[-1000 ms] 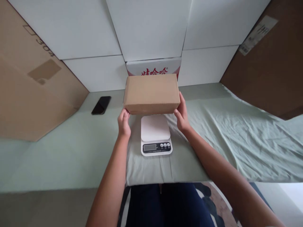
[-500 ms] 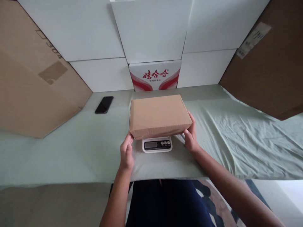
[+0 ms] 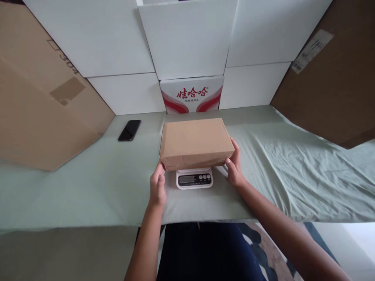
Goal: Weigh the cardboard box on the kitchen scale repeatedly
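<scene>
A closed brown cardboard box [image 3: 196, 138] is between my two hands, over a white kitchen scale [image 3: 194, 179]. My left hand [image 3: 158, 183] grips the box at its near left corner, the fingers partly under it. At the right end, my right hand [image 3: 235, 164] holds the near corner, thumb on the front face and fingers along the side. The box covers the scale's weighing plate, so I cannot tell whether it rests on it. The scale's dark panel shows a small display and three round buttons; no digits can be made out.
A black phone [image 3: 129, 130] lies on the green cloth [image 3: 102, 187] at left. White panels [image 3: 187, 39] and a red-and-white printed carton [image 3: 192, 95] stand behind. Large cardboard pieces flank both sides: the left cardboard [image 3: 43, 101] and the right cardboard [image 3: 331, 86].
The box has shifted slightly left and its near edge has moved a little away from me, with both hands still on it. The scale and phone have stayed put.
</scene>
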Action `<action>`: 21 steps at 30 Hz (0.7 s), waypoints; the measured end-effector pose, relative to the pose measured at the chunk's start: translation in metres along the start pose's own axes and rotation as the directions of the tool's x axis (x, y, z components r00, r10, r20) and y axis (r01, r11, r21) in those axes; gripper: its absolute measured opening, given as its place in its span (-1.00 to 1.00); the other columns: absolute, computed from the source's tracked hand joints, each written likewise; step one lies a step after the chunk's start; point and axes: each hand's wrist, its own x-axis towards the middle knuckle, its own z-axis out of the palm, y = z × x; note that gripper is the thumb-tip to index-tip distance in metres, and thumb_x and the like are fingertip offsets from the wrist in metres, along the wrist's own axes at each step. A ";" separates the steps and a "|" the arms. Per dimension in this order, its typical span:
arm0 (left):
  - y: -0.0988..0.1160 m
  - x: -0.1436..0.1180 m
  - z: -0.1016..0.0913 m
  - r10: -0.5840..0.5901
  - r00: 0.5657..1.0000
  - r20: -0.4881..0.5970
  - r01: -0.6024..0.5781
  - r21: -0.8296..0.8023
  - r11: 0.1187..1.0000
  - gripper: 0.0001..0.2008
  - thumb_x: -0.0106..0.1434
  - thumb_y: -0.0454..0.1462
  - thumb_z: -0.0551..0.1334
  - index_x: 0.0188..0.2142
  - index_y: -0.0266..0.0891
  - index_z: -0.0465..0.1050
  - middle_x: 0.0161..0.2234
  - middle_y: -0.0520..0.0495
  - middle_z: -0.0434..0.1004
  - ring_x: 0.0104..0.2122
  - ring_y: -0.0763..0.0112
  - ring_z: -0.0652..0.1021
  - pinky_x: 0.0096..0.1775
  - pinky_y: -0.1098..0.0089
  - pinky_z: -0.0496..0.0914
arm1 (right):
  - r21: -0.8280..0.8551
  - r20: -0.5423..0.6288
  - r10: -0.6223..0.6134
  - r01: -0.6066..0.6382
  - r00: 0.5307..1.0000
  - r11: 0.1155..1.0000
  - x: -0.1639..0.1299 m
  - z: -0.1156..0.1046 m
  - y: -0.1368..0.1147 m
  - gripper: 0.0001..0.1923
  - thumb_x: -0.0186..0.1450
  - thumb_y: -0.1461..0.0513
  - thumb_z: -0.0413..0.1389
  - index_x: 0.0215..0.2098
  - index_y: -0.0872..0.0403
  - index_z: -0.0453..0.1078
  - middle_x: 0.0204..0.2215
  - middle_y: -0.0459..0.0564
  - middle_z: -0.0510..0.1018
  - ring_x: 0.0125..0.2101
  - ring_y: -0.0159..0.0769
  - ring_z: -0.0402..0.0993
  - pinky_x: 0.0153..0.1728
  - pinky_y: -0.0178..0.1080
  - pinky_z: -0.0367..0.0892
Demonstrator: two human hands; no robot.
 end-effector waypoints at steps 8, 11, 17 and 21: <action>0.002 -0.002 -0.001 0.022 1.000 0.000 -0.022 -0.004 1.000 -0.18 0.35 0.27 0.16 0.40 -0.16 0.38 0.40 -0.28 0.38 0.46 -0.11 0.27 0.40 0.03 0.26 | -0.020 -0.012 0.004 -0.004 1.000 1.000 0.001 0.000 -0.007 -0.28 0.41 -0.22 0.01 0.48 -0.43 -0.02 0.46 -0.11 0.20 0.45 0.14 0.17 0.44 0.26 0.18; 0.002 -0.001 -0.003 0.060 0.997 -0.043 -0.062 -0.047 0.997 -0.19 0.37 0.25 0.15 0.46 -0.06 0.26 0.48 -0.22 0.23 0.47 -0.03 0.24 0.42 0.07 0.21 | -0.018 -0.067 0.007 -0.009 0.998 1.000 0.004 0.000 -0.011 -0.24 0.38 -0.28 -0.02 0.48 -0.42 -0.04 0.38 -0.01 0.31 0.36 0.16 0.31 0.35 0.31 0.27; -0.002 -0.002 -0.006 0.089 0.994 -0.061 -0.092 -0.041 0.995 -0.18 0.38 0.25 0.14 0.45 -0.11 0.27 0.47 -0.28 0.25 0.45 -0.07 0.28 0.41 0.02 0.22 | 0.064 -0.102 0.010 -0.003 0.995 0.998 0.006 0.001 -0.011 -0.22 0.37 -0.26 0.04 0.48 -0.34 0.02 0.35 0.02 0.33 0.30 0.14 0.35 0.28 0.30 0.30; -0.004 -0.003 -0.006 0.086 0.995 -0.053 -0.088 -0.043 0.995 -0.18 0.37 0.25 0.16 0.43 -0.15 0.31 0.44 -0.31 0.30 0.44 -0.09 0.31 0.41 0.01 0.23 | 0.095 -0.121 0.030 -0.018 0.992 0.995 0.007 0.000 -0.010 -0.25 0.37 -0.24 0.06 0.47 -0.35 0.07 0.35 0.01 0.35 0.30 0.12 0.35 0.28 0.28 0.30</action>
